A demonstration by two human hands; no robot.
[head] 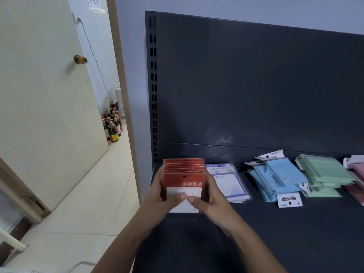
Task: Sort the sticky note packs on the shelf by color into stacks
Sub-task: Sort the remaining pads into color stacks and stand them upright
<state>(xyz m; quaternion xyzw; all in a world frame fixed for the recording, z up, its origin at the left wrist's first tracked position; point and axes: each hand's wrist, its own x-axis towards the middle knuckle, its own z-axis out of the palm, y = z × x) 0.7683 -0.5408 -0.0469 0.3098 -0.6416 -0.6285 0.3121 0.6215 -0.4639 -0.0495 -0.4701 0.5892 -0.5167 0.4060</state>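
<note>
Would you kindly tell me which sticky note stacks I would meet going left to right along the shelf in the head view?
The red stack → purple-and-white stack → blue stack → green stack → pink stack.

Bare forearms, left hand (159, 192), right hand (213, 196)

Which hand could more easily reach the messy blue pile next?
Probably the right hand. Both hands grip the red stack, but the right sits on the side facing the blue pile; the left hand would need to cross over.
</note>
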